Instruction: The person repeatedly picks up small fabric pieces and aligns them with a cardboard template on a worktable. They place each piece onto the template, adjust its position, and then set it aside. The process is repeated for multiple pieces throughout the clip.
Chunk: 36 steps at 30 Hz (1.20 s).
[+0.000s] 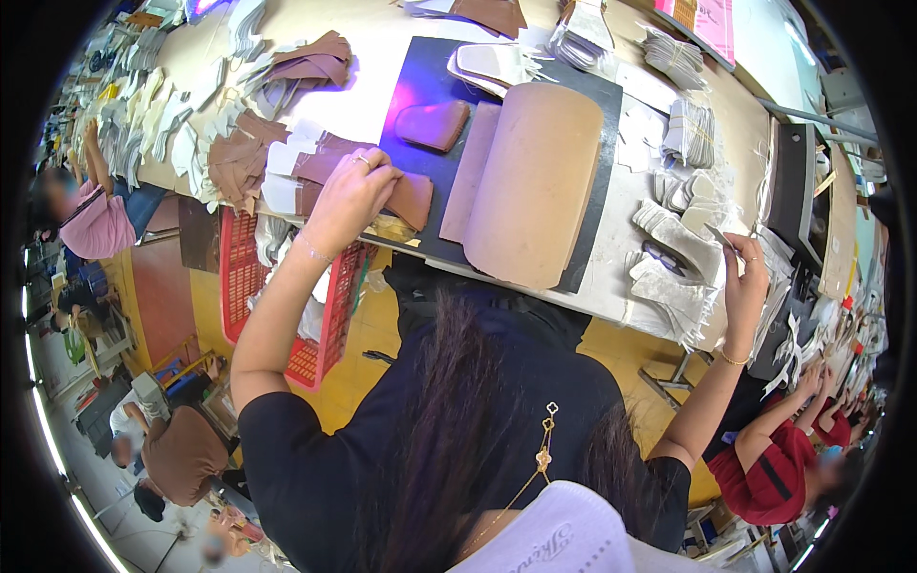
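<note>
My left hand (pixel 355 196) is at the table's front edge, its fingers pinched together over a small brown leather-like piece (pixel 413 201). Beside it, brown and white cut pieces (pixel 296 170) lie overlapped in a row. To the right, my right hand (pixel 749 277) pinches the end of a thin pale piece (pixel 714 232), above stacks of whitish cut pieces (pixel 683 250). Between my hands a large curved tan sheet (pixel 535 181) rests on a black board (pixel 594 191). A rounded brown piece (pixel 433 125) sits on that board under purplish light.
Bundled white stacks (pixel 690 134) stand at the far right, near a dark box-like thing (pixel 798 196). More brown pieces (pixel 310 62) and pale pieces spread along the left. A red plastic basket (pixel 320 329) is below the table edge. Other people (pixel 100 224) work at both sides.
</note>
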{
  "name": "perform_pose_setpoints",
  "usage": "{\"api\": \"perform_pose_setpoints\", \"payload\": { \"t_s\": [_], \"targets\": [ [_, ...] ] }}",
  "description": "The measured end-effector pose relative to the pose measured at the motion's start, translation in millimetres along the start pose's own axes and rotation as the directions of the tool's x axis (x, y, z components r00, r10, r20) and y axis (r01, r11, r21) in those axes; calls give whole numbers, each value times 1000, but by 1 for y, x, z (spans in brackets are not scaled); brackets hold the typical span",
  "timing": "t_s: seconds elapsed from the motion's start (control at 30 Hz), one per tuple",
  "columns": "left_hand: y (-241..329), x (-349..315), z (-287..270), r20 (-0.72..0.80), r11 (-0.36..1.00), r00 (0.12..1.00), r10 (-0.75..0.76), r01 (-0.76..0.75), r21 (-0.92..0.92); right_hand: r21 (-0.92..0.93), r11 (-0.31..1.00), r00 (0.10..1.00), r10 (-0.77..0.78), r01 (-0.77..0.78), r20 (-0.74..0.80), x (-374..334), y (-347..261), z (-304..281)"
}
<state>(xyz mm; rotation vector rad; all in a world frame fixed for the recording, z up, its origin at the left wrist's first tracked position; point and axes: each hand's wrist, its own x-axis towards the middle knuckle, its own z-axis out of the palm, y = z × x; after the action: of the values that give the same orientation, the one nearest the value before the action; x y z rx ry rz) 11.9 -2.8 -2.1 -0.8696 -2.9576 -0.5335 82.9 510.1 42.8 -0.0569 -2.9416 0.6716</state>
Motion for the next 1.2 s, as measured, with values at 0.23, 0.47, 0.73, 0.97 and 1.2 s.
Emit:
{"api": "perform_pose_setpoints", "payload": {
  "t_s": [0.23,0.47,0.73,0.97,1.2],
  "targets": [
    [8,8,0,42,995,998,45,-48,83,30,1000,999,5,-4,-40,-1,-16,-1],
    [3,4,-26,335,883,897,-288,384,-270,220,975,996,-18,36,-86,1,-26,9],
    [-5,25,-67,429,428,852,-301,523,-737,580,809,980,180,-100,-82,13,-55,17],
    [84,71,-68,354,137,935,-27,354,-925,919,393,957,266,-1,-113,26,-101,29],
    [85,96,-40,633,171,771,-77,635,-753,939,298,980,149,-175,135,18,-144,43]
  ]
}}
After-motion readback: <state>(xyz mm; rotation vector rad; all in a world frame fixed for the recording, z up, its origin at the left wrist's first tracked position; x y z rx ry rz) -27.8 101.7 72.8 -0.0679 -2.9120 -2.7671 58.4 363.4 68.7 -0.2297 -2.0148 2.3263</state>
